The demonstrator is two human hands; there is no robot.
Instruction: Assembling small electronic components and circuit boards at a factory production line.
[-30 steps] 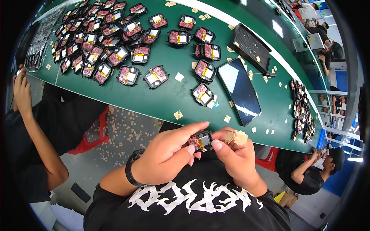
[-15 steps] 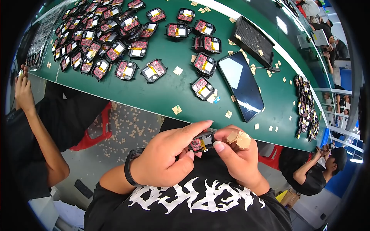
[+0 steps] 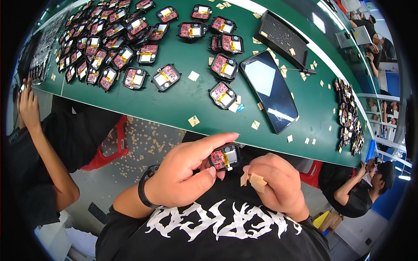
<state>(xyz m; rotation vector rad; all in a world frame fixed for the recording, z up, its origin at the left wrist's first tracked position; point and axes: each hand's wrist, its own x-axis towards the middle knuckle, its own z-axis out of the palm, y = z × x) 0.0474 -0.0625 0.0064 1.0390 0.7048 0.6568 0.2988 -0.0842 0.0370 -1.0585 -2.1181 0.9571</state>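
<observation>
Near the table's front edge, my left hand (image 3: 185,169) grips a smartwatch body (image 3: 224,157) by its edge. Its open back faces up, showing a red circuit board, a silvery block and yellow tape. To the right, apart from the watch, my right hand (image 3: 275,185) pinches small tan paper pieces (image 3: 257,182) between thumb and fingers. Beyond my hands, one similar watch body (image 3: 223,95) lies beside a large black phone (image 3: 270,93) with a dark, shiny screen.
A big heap of watch bodies (image 3: 100,43) covers the left of the green table (image 3: 174,108). A black tray (image 3: 283,41) stands at the back, and another watch pile (image 3: 348,117) lies far right. Tan paper squares are scattered about. People sit at both sides.
My right hand has drawn back from the watch body, down and to the right, taking the paper pieces with it. The left hand keeps its hold, and more of the watch's back shows.
</observation>
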